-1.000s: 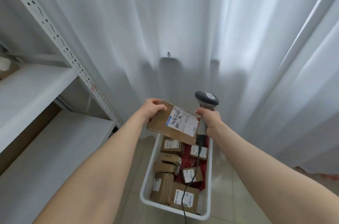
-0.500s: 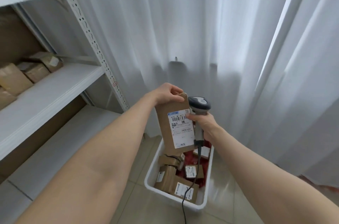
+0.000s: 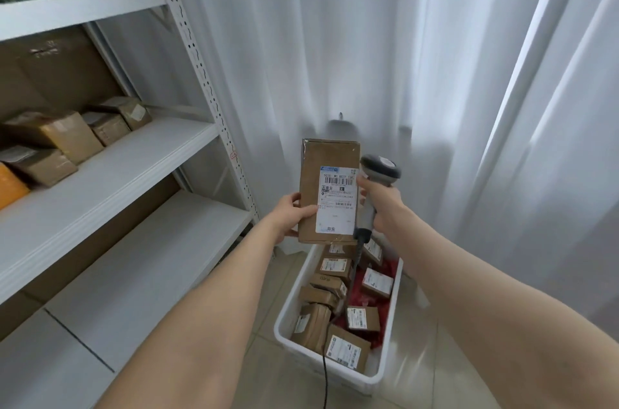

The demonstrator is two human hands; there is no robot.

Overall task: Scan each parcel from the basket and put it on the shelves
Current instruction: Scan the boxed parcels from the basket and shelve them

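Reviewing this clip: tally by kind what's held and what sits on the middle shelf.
Held parcel: 1
Scanner: 1
Brown shelf parcels: 4
Orange shelf parcel: 1
Total: 7

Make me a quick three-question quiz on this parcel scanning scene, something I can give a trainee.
1. True or false: the left hand holds the parcel upright, with its label towards the camera.
2. What does the right hand hold? A. a tape roll B. a scanner C. a pen
3. Short answer: what colour is the basket on the floor?

Key: 1. True. 2. B. 3. White.
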